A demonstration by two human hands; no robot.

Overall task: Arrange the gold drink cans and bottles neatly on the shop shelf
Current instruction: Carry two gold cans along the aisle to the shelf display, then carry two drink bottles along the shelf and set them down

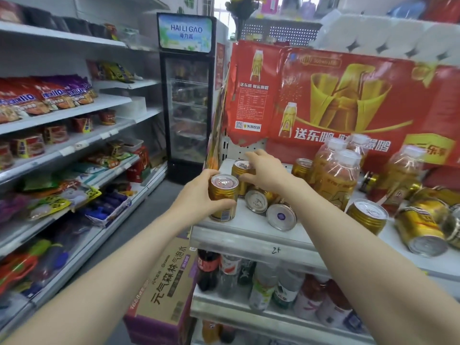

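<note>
A gold can (222, 199) is being gripped upright by the left hand (199, 197) at the near left corner of the white shelf (249, 222), the fingers and thumb being curled round its side. Just behind it, a second gold can (241, 168) is being held from above by the right hand (267, 171), with the fingertips being pressed down over its rim and far side. To the right of these, two cans (257, 200) are being left lying on their sides, ends facing near. Further right, an upright can (302, 168) is being crowded by a wrapped group of gold bottles (334, 178). More cans (368, 216), upright and toppled, are being shown scattered at the right end. The row is being backed by a red printed carton (348, 95).
</note>
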